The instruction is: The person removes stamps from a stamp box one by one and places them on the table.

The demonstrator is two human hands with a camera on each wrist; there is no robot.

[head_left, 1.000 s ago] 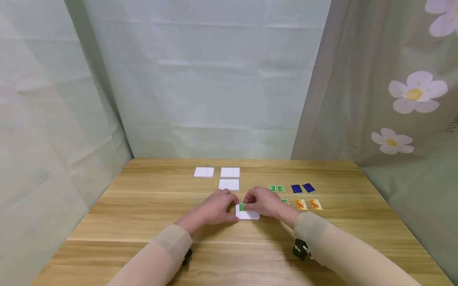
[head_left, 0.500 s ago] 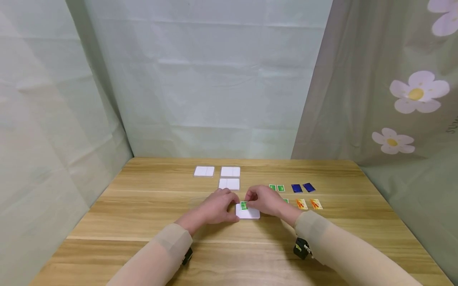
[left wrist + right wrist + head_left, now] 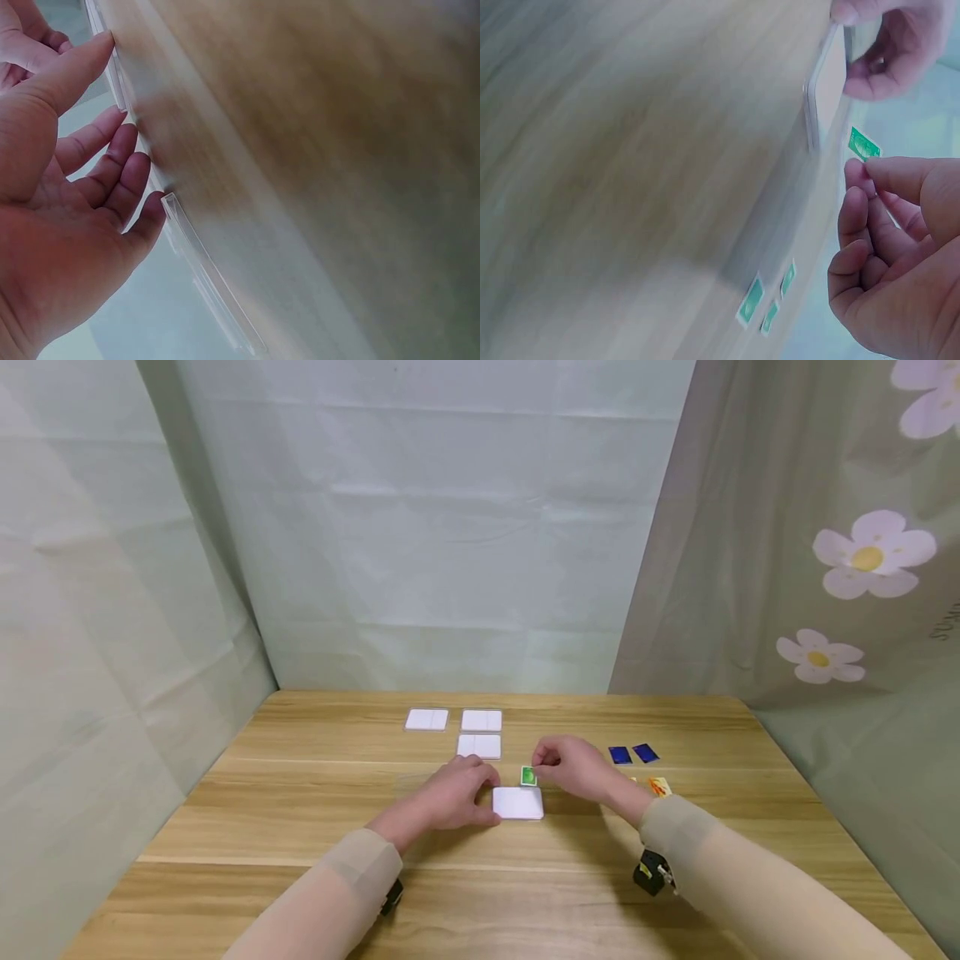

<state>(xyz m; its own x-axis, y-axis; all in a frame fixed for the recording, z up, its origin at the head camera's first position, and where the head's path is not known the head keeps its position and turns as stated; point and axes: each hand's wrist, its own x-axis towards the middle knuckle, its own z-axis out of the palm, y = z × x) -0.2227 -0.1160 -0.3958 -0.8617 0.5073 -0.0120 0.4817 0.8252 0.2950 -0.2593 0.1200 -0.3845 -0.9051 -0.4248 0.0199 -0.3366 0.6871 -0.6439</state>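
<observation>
My right hand (image 3: 577, 768) pinches a small green stamp-like card (image 3: 528, 776) with a white border between thumb and index finger. It is held just beyond the far edge of a white rectangular card case (image 3: 517, 803). With thumb and index finger, my left hand (image 3: 457, 793) holds the left end of that case on the table. In the right wrist view, the green card (image 3: 864, 144) hangs at the fingertips, apart from the case (image 3: 828, 86). Several small green pieces (image 3: 751, 301) lie on the wood there; my right hand and forearm hide them in the head view.
Several flat white cases (image 3: 480, 746) lie towards the table's back. A clear plastic piece (image 3: 206, 270) lies left of my left hand. To the right are two dark blue cards (image 3: 620, 755) and an orange-and-yellow card (image 3: 660, 787), partly hidden by my right arm.
The green card has been lifted off the white case and moved away and right in my right hand, first shifting slightly over the case. My left hand has stayed in place.
</observation>
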